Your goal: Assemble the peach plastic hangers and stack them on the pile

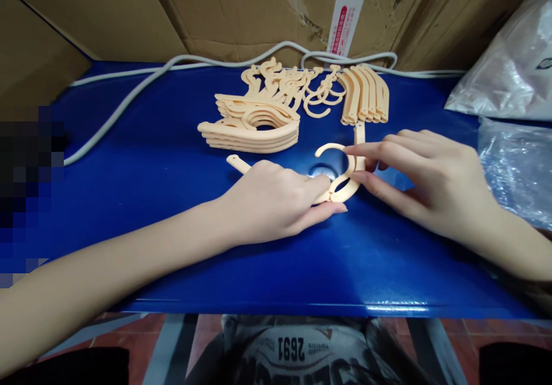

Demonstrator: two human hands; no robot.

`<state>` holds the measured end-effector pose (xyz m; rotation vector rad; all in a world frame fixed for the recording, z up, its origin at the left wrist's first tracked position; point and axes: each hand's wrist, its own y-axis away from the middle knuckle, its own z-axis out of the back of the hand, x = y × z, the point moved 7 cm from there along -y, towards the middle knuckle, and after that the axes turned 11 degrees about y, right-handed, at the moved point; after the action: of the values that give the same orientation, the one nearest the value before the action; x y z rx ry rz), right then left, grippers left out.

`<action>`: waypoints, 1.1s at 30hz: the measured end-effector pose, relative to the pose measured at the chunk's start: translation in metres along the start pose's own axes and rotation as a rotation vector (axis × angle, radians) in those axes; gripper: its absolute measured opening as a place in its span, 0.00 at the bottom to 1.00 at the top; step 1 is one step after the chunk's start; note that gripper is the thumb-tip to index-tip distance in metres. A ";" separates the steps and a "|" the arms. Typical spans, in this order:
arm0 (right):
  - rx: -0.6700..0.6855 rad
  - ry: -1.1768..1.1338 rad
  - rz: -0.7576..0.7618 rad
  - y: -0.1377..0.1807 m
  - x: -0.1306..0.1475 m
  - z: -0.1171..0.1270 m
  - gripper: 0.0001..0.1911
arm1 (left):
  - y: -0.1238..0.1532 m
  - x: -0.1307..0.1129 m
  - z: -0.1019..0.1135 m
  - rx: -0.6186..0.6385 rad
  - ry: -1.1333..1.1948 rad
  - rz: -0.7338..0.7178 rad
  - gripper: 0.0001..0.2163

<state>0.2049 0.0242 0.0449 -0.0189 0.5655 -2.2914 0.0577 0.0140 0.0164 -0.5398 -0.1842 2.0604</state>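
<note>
Between my hands is a cream plastic folding hanger (346, 192), its hook curving up and its arms spread to both sides. My left hand (276, 198) is closed around its middle, thumb and fingers pinching near the joint; one arm end sticks out past the knuckles. My right hand (425, 178) pinches the hook and the other arm with thumb and forefinger. Behind them lie a stack of folded hangers (250, 137), a pile of loose hooks (318, 97) and a row of curved hanger arms (366, 94).
The blue table (168, 270) has its front edge near my lap. A white cable (129, 111) runs along the back, before cardboard boxes (241, 16). Plastic bags (509, 63) lie at the right.
</note>
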 end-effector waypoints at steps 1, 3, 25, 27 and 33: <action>0.011 0.001 0.003 0.000 0.000 -0.001 0.15 | 0.000 -0.001 0.000 -0.014 -0.004 -0.015 0.22; 0.028 -0.007 0.008 0.000 -0.001 -0.003 0.16 | 0.001 -0.003 0.001 -0.030 -0.012 -0.040 0.21; 0.184 -0.153 -0.037 0.000 -0.007 -0.022 0.14 | 0.002 -0.014 -0.009 0.053 -0.116 -0.180 0.13; 0.191 -0.157 -0.037 0.001 -0.008 -0.023 0.13 | 0.002 -0.015 -0.010 0.054 -0.118 -0.181 0.12; 0.203 -0.155 -0.040 0.001 -0.008 -0.024 0.12 | 0.002 -0.016 -0.010 0.024 -0.121 -0.206 0.12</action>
<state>0.2070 0.0387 0.0241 -0.1082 0.2535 -2.3509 0.0676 -0.0018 0.0114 -0.3653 -0.2746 1.8924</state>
